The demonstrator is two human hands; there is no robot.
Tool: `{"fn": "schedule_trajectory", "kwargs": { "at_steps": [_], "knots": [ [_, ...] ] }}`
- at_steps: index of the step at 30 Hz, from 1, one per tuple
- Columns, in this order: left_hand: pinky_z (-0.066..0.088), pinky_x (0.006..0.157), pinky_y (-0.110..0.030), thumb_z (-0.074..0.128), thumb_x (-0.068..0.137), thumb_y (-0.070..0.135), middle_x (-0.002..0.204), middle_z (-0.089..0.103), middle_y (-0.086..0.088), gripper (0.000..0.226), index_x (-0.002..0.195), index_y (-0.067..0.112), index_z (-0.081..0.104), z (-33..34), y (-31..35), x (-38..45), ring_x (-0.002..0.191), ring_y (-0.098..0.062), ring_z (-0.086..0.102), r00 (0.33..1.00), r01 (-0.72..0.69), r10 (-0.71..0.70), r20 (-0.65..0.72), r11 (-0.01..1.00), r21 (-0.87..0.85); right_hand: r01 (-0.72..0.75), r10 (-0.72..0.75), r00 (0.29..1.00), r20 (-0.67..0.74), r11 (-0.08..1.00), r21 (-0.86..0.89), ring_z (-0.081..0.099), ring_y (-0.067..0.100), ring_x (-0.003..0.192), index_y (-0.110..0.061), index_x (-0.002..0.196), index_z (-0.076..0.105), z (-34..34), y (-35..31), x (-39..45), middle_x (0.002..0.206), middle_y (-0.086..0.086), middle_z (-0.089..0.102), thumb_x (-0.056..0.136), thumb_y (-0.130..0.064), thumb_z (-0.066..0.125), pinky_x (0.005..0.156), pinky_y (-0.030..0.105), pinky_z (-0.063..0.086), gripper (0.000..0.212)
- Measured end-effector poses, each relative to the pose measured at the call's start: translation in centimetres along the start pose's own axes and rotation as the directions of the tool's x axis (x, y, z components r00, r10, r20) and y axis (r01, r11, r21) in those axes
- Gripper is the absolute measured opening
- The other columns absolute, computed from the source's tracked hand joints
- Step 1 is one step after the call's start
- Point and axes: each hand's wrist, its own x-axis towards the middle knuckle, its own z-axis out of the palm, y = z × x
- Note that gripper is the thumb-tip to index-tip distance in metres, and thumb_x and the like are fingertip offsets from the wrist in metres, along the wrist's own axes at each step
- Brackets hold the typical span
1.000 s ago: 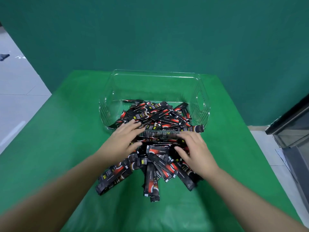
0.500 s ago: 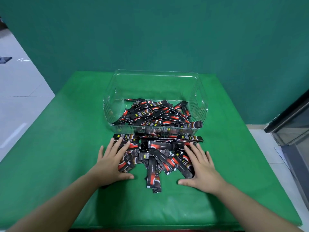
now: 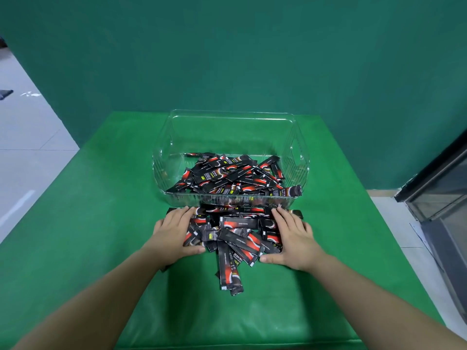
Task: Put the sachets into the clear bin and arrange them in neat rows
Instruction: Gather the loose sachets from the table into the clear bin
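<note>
A clear plastic bin (image 3: pixel 228 114) stands on the green table, and a jumbled heap of black-and-red sachets (image 3: pixel 228 176) lies inside its near half. A second loose pile of sachets (image 3: pixel 240 236) lies on the table right in front of the bin. My left hand (image 3: pixel 174 233) presses flat on the pile's left side, fingers straight and pointing toward the bin. On the pile's right side my right hand (image 3: pixel 294 236) lies the same way, thumb stretched inward. A couple of sachets (image 3: pixel 228 270) stick out toward me between my hands.
The green table (image 3: pixel 88 223) reaches to a dark green wall behind the bin. Grey floor lies past the table's left edge. A dark glass-fronted cabinet (image 3: pixel 444 198) stands off the right edge.
Both hands drew back from the bin's front edge to the pile's sides, then slid inward and forward, bunching the loose sachets tighter against the bin.
</note>
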Motion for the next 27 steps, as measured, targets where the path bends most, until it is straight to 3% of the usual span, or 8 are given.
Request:
{"fn": "schedule_trajectory", "kwargs": {
  "at_steps": [4, 9, 14, 23, 25, 27],
  "knots": [
    [0.018, 0.112, -0.037, 0.048, 0.077, 0.074, 0.159, 0.008, 0.002, 0.105, 0.153, 0.021, 0.0, -0.7, -0.3, -0.1, 0.141, -0.018, 0.012, 1.0, 0.01, -0.009, -0.005, 0.998, 0.063, -0.018, 0.016, 1.0, -0.023, 0.996, -0.09, 0.01, 0.022, 0.141, -0.017, 0.151, 0.002, -0.9, -0.2, 0.4, 0.154, -0.001, 0.011, 0.06, -0.087, 0.045, 0.114, 0.043, 0.008, 0.123],
    [0.015, 0.112, -0.041, 0.044, 0.077, 0.075, 0.146, 0.031, 0.003, 0.098, 0.152, 0.021, 0.011, -0.8, -0.3, -0.1, 0.137, -0.017, 0.021, 0.999, 0.02, -0.016, -0.035, 0.992, 0.128, -0.037, 0.037, 0.999, -0.013, 0.999, -0.001, 0.01, 0.024, 0.144, -0.018, 0.148, 0.018, -1.1, -0.4, 0.9, 0.154, 0.004, 0.015, 0.072, -0.07, 0.059, 0.117, 0.048, 0.002, 0.1],
    [0.029, 0.103, -0.031, 0.045, 0.086, 0.064, 0.135, 0.038, 0.003, 0.086, 0.152, 0.019, 0.01, -1.0, 0.1, -0.4, 0.123, -0.014, 0.034, 0.999, 0.001, 0.003, -0.052, 0.997, 0.076, -0.032, 0.027, 0.994, -0.101, 0.998, -0.047, 0.036, 0.02, 0.127, -0.018, 0.141, 0.03, -1.4, -0.7, 0.8, 0.139, 0.001, 0.041, 0.085, -0.056, 0.055, 0.107, 0.034, 0.03, 0.073],
    [0.044, 0.093, -0.031, 0.05, 0.097, 0.029, 0.136, 0.05, -0.004, 0.063, 0.15, 0.021, 0.016, -1.6, 0.5, -1.3, 0.115, -0.02, 0.05, 0.994, -0.028, 0.019, -0.103, 0.997, -0.077, -0.009, -0.009, 0.993, -0.117, 0.988, -0.153, 0.045, 0.024, 0.12, -0.016, 0.134, 0.041, -2.0, -1.3, 0.4, 0.132, 0.003, 0.049, 0.094, -0.021, 0.053, 0.094, 0.034, 0.042, 0.042],
    [0.049, 0.078, -0.032, 0.05, 0.097, 0.024, 0.117, 0.058, -0.003, 0.063, 0.15, 0.024, 0.016, -1.9, 0.6, -1.4, 0.094, -0.02, 0.058, 0.994, -0.014, 0.004, -0.106, 0.996, -0.093, -0.009, -0.012, 0.992, -0.122, 0.984, -0.175, 0.05, 0.026, 0.115, -0.013, 0.127, 0.045, -2.4, -1.3, 0.3, 0.126, 0.005, 0.053, 0.094, -0.017, 0.051, 0.088, 0.036, 0.045, 0.033],
    [0.046, 0.066, -0.032, 0.051, 0.096, 0.022, 0.095, 0.053, 0.001, 0.063, 0.149, 0.027, 0.017, -2.5, 0.6, -1.5, 0.078, -0.018, 0.057, 0.993, -0.007, -0.005, -0.116, 0.994, -0.106, -0.01, -0.013, 0.993, -0.12, 0.983, -0.185, 0.053, 0.026, 0.11, -0.012, 0.124, 0.045, -2.9, -1.3, 0.2, 0.121, 0.006, 0.057, 0.095, -0.017, 0.049, 0.084, 0.036, 0.047, 0.03]
  ]
}}
